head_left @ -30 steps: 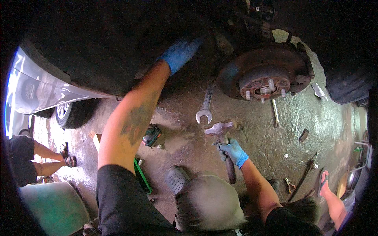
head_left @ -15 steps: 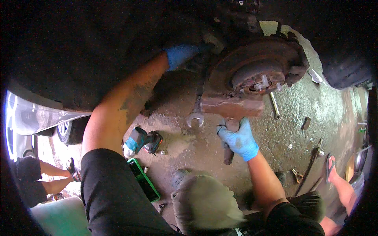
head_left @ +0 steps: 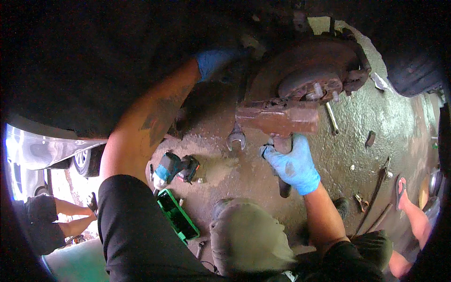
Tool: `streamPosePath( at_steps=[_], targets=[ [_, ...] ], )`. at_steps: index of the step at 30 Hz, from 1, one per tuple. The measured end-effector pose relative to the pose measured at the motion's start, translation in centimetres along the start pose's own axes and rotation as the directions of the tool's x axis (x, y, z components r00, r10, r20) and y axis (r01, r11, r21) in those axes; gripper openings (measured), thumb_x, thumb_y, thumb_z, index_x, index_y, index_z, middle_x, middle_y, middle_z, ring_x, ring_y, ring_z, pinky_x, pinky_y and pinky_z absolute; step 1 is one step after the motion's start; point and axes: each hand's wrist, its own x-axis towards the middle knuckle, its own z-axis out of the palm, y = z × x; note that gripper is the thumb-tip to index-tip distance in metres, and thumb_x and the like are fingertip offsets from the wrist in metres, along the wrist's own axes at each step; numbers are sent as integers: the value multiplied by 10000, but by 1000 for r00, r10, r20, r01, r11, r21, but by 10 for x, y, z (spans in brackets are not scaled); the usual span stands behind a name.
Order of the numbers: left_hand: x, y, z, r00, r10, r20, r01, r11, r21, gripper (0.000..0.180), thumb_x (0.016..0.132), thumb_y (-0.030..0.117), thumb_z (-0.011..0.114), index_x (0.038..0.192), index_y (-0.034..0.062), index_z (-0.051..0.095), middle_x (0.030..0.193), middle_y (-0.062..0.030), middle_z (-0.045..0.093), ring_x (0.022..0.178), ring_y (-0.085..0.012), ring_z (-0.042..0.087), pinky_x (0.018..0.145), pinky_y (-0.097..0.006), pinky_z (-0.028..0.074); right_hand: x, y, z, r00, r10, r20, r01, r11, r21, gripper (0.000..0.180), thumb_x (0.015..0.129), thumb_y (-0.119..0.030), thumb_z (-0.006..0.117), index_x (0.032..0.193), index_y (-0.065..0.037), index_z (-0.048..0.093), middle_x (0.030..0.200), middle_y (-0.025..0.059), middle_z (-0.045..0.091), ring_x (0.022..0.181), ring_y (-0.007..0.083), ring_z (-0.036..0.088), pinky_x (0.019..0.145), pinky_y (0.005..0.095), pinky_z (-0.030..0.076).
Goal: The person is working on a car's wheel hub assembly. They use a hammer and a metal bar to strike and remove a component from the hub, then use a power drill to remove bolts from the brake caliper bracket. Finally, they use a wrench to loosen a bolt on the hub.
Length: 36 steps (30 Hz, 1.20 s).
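Note:
My right hand (head_left: pixel 295 164), in a blue glove, is closed around the handle of a sledgehammer (head_left: pixel 277 117). The broad, rust-brown hammer head is just below a rusty brake disc (head_left: pixel 268 73) and its hub with wheel studs (head_left: pixel 317 89); whether they touch I cannot tell. My left hand (head_left: pixel 216 63), gloved in blue too, reaches up into the dark behind the disc, its fingers hidden. Left of the hammer head, a wrench (head_left: pixel 236 139) hangs with its open jaw downward, its upper end lost in shadow.
On the wet floor lie a teal cordless power tool (head_left: pixel 167 169), a green-edged tray (head_left: pixel 183 218), a thin metal rod (head_left: pixel 332 118), a long dark bar (head_left: pixel 376 192) and a small clamp-like tool (head_left: pixel 361 203). Other people's legs show at left (head_left: pixel 73 216) and right (head_left: pixel 413 211). A silver car (head_left: pixel 51 145) stands left.
The hammer head appears slightly higher and closer, turned to show more of its end. My right hand has shifted a little rightward. My left hand stays behind the disc; the view has shifted slightly.

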Motion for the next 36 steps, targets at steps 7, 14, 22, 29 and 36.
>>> streamPosePath(
  at_steps=[7,14,22,29,36],
  targets=[
    [8,10,-4,999,36,-5,-36,998,44,475,1005,238,364,1446,69,404,1455,-184,437,1294,-333,468,1105,-408,357,-21,24,-2,931,349,-110,-274,864,422,347,837,-120,685,1108,23,524,944,121,625,842,202,623,694,345,516],
    [0,0,-8,1000,17,7,-17,999,45,477,1008,242,361,1449,65,398,1464,-179,426,1306,-326,456,1112,-401,348,-17,13,-20,984,178,-1,-177,980,90,287,849,-140,676,1079,3,579,897,108,643,850,249,632,763,368,520],
    [2,-4,-6,999,12,33,-13,999,42,480,1011,247,358,1452,60,392,1476,-174,413,1320,-319,443,1120,-392,339,7,3,0,993,111,-32,-108,990,87,219,807,-62,693,980,-48,560,846,49,583,747,152,580,660,330,501],
    [6,5,-5,998,49,33,-51,997,60,483,1014,252,356,1454,56,386,1486,-169,402,1331,-312,432,1128,-384,330,-12,24,16,931,322,-171,-200,844,497,238,803,3,628,1005,-37,509,862,49,566,723,142,552,618,289,477],
    [-15,-9,-4,1000,29,11,-30,997,75,486,1017,256,354,1457,52,381,1495,-164,391,1343,-305,421,1135,-376,321,14,-1,-5,972,224,-66,-208,958,196,194,796,-22,683,932,-38,545,785,24,573,627,122,549,576,294,471]
  ],
)
